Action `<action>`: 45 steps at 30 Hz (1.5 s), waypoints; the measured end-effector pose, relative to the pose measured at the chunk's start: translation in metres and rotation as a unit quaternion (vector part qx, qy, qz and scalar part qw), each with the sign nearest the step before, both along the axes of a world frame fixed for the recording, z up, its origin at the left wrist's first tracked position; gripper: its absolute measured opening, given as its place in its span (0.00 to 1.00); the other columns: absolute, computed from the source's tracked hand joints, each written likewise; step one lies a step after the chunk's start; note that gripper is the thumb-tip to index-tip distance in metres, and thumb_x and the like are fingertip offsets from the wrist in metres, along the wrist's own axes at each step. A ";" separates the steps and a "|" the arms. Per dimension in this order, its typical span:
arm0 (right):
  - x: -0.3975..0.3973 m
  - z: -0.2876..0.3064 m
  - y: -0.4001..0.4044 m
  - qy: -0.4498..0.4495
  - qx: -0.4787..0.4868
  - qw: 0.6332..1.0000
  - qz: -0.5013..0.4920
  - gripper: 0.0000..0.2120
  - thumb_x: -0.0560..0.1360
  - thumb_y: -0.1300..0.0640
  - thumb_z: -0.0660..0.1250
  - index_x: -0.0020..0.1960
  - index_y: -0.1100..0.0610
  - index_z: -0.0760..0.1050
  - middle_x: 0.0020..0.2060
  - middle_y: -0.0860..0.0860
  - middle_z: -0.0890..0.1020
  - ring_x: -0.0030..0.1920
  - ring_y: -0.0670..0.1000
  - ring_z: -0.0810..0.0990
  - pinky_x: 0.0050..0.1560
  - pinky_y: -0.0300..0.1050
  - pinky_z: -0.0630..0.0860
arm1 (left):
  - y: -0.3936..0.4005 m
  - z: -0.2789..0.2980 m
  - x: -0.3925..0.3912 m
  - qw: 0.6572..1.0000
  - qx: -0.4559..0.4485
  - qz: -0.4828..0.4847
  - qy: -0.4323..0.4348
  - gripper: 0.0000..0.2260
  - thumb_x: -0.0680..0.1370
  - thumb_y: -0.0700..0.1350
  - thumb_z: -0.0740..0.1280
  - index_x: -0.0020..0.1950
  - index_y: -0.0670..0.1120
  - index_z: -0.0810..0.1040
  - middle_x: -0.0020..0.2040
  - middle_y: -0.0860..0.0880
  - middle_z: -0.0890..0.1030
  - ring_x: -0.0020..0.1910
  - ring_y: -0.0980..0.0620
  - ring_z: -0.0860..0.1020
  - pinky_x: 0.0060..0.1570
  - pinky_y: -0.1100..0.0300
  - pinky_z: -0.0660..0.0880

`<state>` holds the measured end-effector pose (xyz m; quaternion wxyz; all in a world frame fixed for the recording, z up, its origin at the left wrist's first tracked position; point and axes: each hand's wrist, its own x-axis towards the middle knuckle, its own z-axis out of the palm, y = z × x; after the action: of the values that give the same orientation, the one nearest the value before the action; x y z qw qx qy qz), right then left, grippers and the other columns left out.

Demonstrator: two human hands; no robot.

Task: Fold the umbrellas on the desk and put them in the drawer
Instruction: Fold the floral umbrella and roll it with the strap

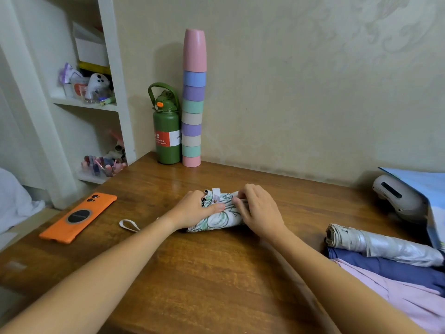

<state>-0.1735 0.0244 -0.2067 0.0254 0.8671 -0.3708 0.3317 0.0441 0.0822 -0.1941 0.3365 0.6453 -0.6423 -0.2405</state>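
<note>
A small white umbrella with a green leaf print point(218, 219) lies rolled up on the wooden desk point(216, 280), in the middle. My left hand point(195, 210) grips its left part, thumb laid over the fabric beside the snap strap point(216, 192). My right hand point(258, 209) holds the right part, fingers curled onto the cloth. The umbrella's wrist loop point(129, 224) lies on the desk to the left. At the right edge lie a rolled silver umbrella point(382, 245), a blue umbrella point(395, 268) and a pink umbrella point(409, 297), the last two loose. No drawer is in view.
An orange phone point(79, 216) lies at the desk's left. A green bottle point(166, 131) and a tall stack of pastel cups point(193, 100) stand at the back by the wall. A white device point(397, 196) and a blue sheet point(431, 189) are at the far right. White shelves point(84, 102) stand left.
</note>
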 end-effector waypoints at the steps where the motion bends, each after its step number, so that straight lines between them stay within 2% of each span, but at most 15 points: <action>1: 0.000 0.002 -0.002 0.019 0.005 1.000 0.018 0.11 0.84 0.49 0.61 0.48 0.55 0.70 0.42 0.48 0.76 0.41 0.51 0.73 0.42 0.49 0.72 | 0.001 0.001 0.000 1.000 0.004 0.003 -0.006 0.32 0.71 0.69 0.73 0.43 0.37 0.77 0.35 0.45 0.75 0.33 0.50 0.70 0.33 0.50 0.65; 5: 0.008 0.001 -0.007 0.018 0.077 0.997 -0.017 0.14 0.86 0.49 0.55 0.46 0.56 0.65 0.39 0.49 0.75 0.37 0.54 0.72 0.38 0.51 0.69 | -0.001 -0.002 0.003 1.000 0.014 -0.019 -0.017 0.31 0.69 0.76 0.68 0.44 0.47 0.84 0.38 0.46 0.85 0.38 0.42 0.82 0.36 0.42 0.77; 8: 0.016 0.000 -0.008 0.007 0.106 0.992 -0.063 0.13 0.86 0.48 0.55 0.46 0.54 0.67 0.41 0.49 0.77 0.40 0.53 0.74 0.40 0.52 0.72 | 0.004 0.005 -0.001 1.000 0.014 -0.011 -0.011 0.30 0.74 0.71 0.67 0.43 0.43 0.83 0.38 0.45 0.84 0.39 0.42 0.83 0.37 0.42 0.76; 10: 0.019 0.000 -0.008 0.003 0.045 0.996 -0.080 0.11 0.85 0.50 0.57 0.47 0.54 0.68 0.43 0.49 0.75 0.42 0.52 0.72 0.41 0.49 0.71 | 0.003 0.006 -0.004 1.000 0.014 0.009 -0.005 0.27 0.77 0.65 0.68 0.43 0.39 0.80 0.37 0.46 0.81 0.36 0.46 0.79 0.35 0.49 0.72; 13: 0.019 0.000 -0.007 0.032 -0.050 0.998 -0.034 0.11 0.85 0.49 0.57 0.51 0.54 0.73 0.46 0.48 0.75 0.46 0.51 0.72 0.48 0.47 0.72 | 0.000 0.004 -0.004 1.000 0.014 0.006 -0.001 0.24 0.79 0.63 0.69 0.39 0.42 0.79 0.36 0.47 0.82 0.34 0.49 0.80 0.33 0.56 0.70; 15: 0.020 0.001 -0.002 0.084 -0.006 0.996 -0.013 0.16 0.86 0.45 0.52 0.50 0.51 0.74 0.45 0.47 0.77 0.47 0.51 0.76 0.53 0.49 0.74 | -0.003 0.004 -0.002 1.000 0.024 -0.013 0.005 0.25 0.79 0.64 0.67 0.41 0.42 0.82 0.38 0.47 0.85 0.37 0.48 0.83 0.35 0.52 0.75; 18: 0.027 0.006 0.000 0.136 0.121 0.982 -0.054 0.21 0.86 0.42 0.47 0.51 0.51 0.74 0.45 0.49 0.81 0.47 0.55 0.80 0.46 0.52 0.76 | -0.005 0.004 -0.003 0.999 0.018 -0.030 0.002 0.23 0.80 0.62 0.66 0.39 0.44 0.82 0.36 0.50 0.86 0.36 0.52 0.84 0.35 0.52 0.77; 22: 0.034 0.007 -0.004 0.099 0.175 0.976 -0.086 0.18 0.86 0.47 0.48 0.46 0.52 0.72 0.48 0.53 0.83 0.50 0.58 0.80 0.43 0.50 0.70 | -0.007 -0.001 -0.003 1.000 0.003 -0.022 -0.009 0.24 0.79 0.62 0.68 0.33 0.44 0.77 0.30 0.51 0.82 0.30 0.53 0.78 0.32 0.54 0.69; 25: 0.037 0.004 -0.005 0.083 0.193 0.972 -0.103 0.18 0.85 0.47 0.49 0.43 0.52 0.71 0.43 0.51 0.80 0.47 0.57 0.80 0.43 0.50 0.70 | -0.009 -0.003 -0.002 1.000 0.007 -0.010 0.002 0.26 0.80 0.63 0.65 0.29 0.48 0.67 0.25 0.52 0.70 0.27 0.53 0.68 0.33 0.52 0.63; 29: 0.042 0.002 -0.010 0.054 0.241 0.959 -0.138 0.19 0.83 0.48 0.51 0.41 0.53 0.75 0.40 0.51 0.81 0.43 0.55 0.79 0.41 0.49 0.72 | -0.019 -0.004 -0.001 0.995 0.074 0.036 0.052 0.24 0.81 0.57 0.66 0.29 0.51 0.63 0.24 0.55 0.63 0.25 0.54 0.62 0.34 0.55 0.59; 32: 0.045 0.001 -0.011 0.045 0.240 0.956 -0.164 0.20 0.82 0.49 0.52 0.44 0.55 0.78 0.40 0.52 0.82 0.42 0.56 0.79 0.42 0.49 0.73 | -0.025 -0.007 -0.006 0.989 0.115 0.078 0.060 0.20 0.81 0.54 0.68 0.32 0.50 0.67 0.28 0.54 0.68 0.29 0.52 0.67 0.34 0.56 0.61; 36: 0.048 0.001 -0.012 0.060 0.247 0.950 -0.185 0.19 0.83 0.49 0.52 0.47 0.56 0.79 0.44 0.54 0.83 0.44 0.58 0.78 0.46 0.50 0.71 | -0.033 -0.015 -0.022 0.975 0.106 0.172 -0.091 0.17 0.82 0.57 0.63 0.40 0.47 0.78 0.40 0.50 0.79 0.38 0.49 0.77 0.34 0.57 0.67; 38: 0.049 0.002 -0.012 0.066 0.254 0.947 -0.185 0.20 0.83 0.49 0.52 0.48 0.56 0.79 0.45 0.54 0.83 0.45 0.58 0.79 0.48 0.51 0.73 | -0.035 -0.019 -0.025 0.965 0.104 0.209 -0.116 0.17 0.81 0.59 0.63 0.48 0.46 0.81 0.45 0.48 0.82 0.42 0.47 0.80 0.35 0.57 0.70; 42: 0.045 -0.002 -0.008 0.095 0.211 0.956 -0.180 0.19 0.84 0.52 0.50 0.44 0.56 0.75 0.45 0.55 0.82 0.47 0.59 0.80 0.49 0.51 0.76 | -0.029 -0.023 -0.024 0.969 0.079 0.204 -0.111 0.13 0.80 0.56 0.64 0.42 0.48 0.77 0.40 0.49 0.81 0.40 0.48 0.80 0.33 0.57 0.69; 45: 0.038 -0.010 -0.005 0.076 0.176 0.966 -0.171 0.21 0.86 0.49 0.49 0.41 0.55 0.74 0.43 0.53 0.80 0.45 0.55 0.78 0.45 0.50 0.75 | -0.024 -0.018 -0.026 0.972 0.071 0.198 -0.102 0.09 0.79 0.55 0.66 0.50 0.50 0.75 0.48 0.50 0.80 0.46 0.48 0.78 0.36 0.55 0.68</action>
<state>-0.1351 0.0190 -0.2164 -0.0435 0.8043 -0.5629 0.1853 0.0185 0.0586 -0.2124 0.2632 0.8032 -0.5138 -0.1472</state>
